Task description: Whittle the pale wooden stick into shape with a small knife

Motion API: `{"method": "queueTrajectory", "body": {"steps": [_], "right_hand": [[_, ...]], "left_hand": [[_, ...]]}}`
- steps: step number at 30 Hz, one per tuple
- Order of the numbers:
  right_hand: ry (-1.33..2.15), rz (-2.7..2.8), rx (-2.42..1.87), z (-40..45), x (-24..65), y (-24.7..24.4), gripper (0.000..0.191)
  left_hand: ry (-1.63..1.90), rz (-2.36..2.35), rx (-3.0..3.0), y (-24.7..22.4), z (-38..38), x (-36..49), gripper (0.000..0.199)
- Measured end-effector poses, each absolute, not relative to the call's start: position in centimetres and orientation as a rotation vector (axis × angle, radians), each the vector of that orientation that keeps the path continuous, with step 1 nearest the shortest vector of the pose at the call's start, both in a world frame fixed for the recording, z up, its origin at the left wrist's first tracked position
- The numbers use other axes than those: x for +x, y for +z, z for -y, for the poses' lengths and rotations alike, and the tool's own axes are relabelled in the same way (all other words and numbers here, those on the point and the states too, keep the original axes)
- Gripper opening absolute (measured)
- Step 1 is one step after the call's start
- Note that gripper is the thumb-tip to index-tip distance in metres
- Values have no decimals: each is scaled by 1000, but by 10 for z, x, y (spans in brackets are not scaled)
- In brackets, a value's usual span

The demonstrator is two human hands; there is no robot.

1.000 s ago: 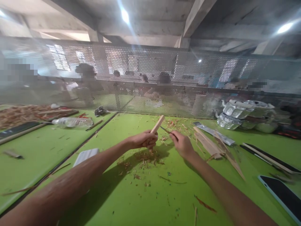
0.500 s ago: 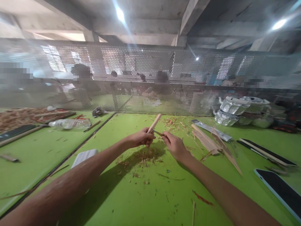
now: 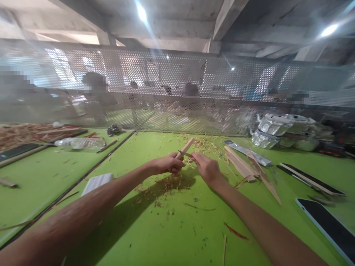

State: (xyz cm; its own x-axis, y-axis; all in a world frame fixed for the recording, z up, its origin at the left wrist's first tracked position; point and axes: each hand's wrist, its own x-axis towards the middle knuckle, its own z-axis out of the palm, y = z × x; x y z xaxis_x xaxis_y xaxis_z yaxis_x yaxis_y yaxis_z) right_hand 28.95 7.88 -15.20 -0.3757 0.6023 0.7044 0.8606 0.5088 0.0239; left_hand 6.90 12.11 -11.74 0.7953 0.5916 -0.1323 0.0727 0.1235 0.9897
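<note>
A pale wooden stick (image 3: 188, 145) slants up and to the right out of the closed fingers of my left hand (image 3: 169, 163). My right hand (image 3: 206, 168) is wrapped round the handle of a small carving knife (image 3: 186, 153). The knife's thin blade points left and lies against the stick just above my left fist. Most of the handle is hidden in my right fingers. Beneath both hands, wood shavings (image 3: 170, 184) are scattered in a small heap on the green table (image 3: 155, 229).
Wooden pieces (image 3: 241, 162) and a clear plastic packet (image 3: 249, 153) lie right. A phone (image 3: 327, 225) sits near right, foil-like silver bundles (image 3: 280, 131) behind. Left are a plastic bottle (image 3: 80, 143) and a white block (image 3: 97, 182). A perforated screen (image 3: 166, 111) stands across the back.
The knife blade has shifted up and left across the stick, and more of it shows. The stick's tip has moved slightly right and down. Both hands keep their hold.
</note>
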Motion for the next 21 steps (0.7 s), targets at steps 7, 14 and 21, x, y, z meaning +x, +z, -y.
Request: {"method": "queueTrajectory", "body": {"steps": [7, 14, 21], "right_hand": [[-541, 2107, -1239, -78, 284, -150, 44], [-298, 1644, -1696, -95, 347, -136, 38], [-286, 1646, -1541, -94, 338, -132, 47]], "left_hand": [[438, -631, 1461, -127, -129, 68, 37], [301, -590, 1544, -118, -120, 64, 27], [478, -692, 1491, -114, -124, 60, 19]]}}
